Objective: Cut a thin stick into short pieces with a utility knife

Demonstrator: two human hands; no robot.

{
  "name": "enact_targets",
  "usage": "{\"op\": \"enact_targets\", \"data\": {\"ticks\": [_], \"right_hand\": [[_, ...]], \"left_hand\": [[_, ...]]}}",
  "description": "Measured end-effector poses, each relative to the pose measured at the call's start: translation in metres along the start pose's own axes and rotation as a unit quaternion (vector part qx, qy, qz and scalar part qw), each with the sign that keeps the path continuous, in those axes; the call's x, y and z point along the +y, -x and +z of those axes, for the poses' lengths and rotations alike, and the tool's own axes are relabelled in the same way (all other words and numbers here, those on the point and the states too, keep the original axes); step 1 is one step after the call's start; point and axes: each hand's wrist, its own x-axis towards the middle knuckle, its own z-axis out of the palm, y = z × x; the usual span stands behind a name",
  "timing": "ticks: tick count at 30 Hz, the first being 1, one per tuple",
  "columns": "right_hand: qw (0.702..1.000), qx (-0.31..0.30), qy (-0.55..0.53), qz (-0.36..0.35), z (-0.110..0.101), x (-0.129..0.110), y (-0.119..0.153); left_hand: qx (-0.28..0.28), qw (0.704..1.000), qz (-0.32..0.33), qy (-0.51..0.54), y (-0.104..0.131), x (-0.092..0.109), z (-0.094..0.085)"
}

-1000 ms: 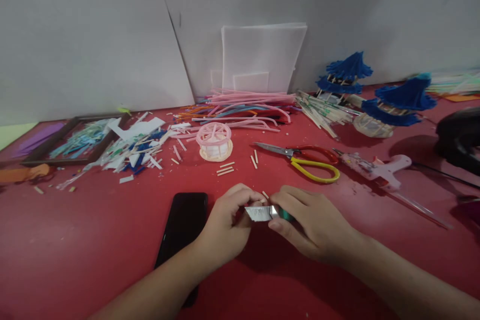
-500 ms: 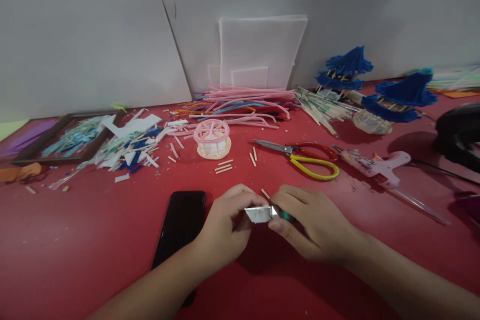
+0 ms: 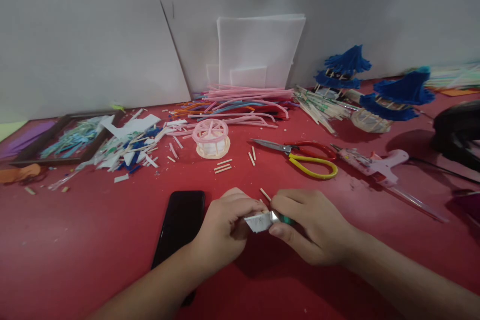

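My right hand [image 3: 311,225] is wrapped round the green handle of a box cutter [image 3: 259,222], its broad metal blade pointing left. Close beside it, my left hand [image 3: 227,222] is closed just behind the blade; whatever its fingers pinch is mostly hidden. A short pale wooden stick [image 3: 265,194] shows between the two hands, and I cannot tell whether it lies on the table or is held. Beyond them lie several cut stick pieces [image 3: 224,165]. A small round pink-topped frame [image 3: 210,139] stands behind these pieces.
Scissors [image 3: 300,157] and a pink glue gun [image 3: 375,165] lie to the right. A black phone [image 3: 180,230] rests by my left forearm. Scraps [image 3: 133,147] are heaped at left, pink strips [image 3: 247,94] at the back. Two blue-roofed models [image 3: 401,95] stand back right.
The blade has tipped and dropped slightly, and my hands have shifted a little against each other. The view has moved very slightly; the table items look unmoved.
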Motion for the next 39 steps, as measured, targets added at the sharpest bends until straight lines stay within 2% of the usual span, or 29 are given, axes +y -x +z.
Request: {"op": "enact_targets", "data": {"ticks": [6, 8, 10, 12, 16, 19, 22, 26, 30, 39], "right_hand": [[1.000, 0.012, -0.016, 0.010, 0.001, 0.001, 0.000], [0.997, 0.038, 0.008, 0.060, -0.005, 0.010, 0.001], [0.980, 0.097, 0.060, 0.165, -0.013, 0.022, 0.002], [0.962, 0.138, 0.086, 0.218, -0.019, 0.033, 0.005], [0.964, 0.124, 0.120, 0.203, -0.016, 0.038, 0.004], [0.963, 0.112, 0.128, 0.207, -0.008, 0.033, 0.001], [0.975, 0.115, 0.094, 0.164, -0.003, 0.023, 0.000], [0.993, 0.071, 0.013, 0.093, 0.000, 0.003, -0.001], [0.997, 0.045, 0.012, 0.054, 0.003, -0.008, -0.003], [0.998, 0.049, -0.005, 0.037, 0.001, -0.008, -0.004]], "left_hand": [[0.015, 0.999, 0.029, -0.012, 0.002, 0.001, -0.001], [0.011, 0.998, 0.063, 0.005, 0.005, 0.002, -0.001], [0.015, 0.995, 0.092, 0.025, 0.009, 0.003, -0.001], [0.051, 0.996, 0.072, 0.031, 0.009, 0.002, -0.002], [0.150, 0.985, -0.066, 0.050, 0.003, -0.004, -0.003], [0.168, 0.973, -0.138, 0.083, -0.002, -0.010, -0.002], [0.150, 0.969, -0.172, 0.098, -0.002, -0.012, 0.001], [0.101, 0.972, -0.163, 0.132, 0.001, -0.009, 0.006], [0.062, 0.981, -0.137, 0.119, 0.002, -0.006, 0.007], [0.041, 0.988, -0.108, 0.106, 0.005, -0.004, 0.004]]}}
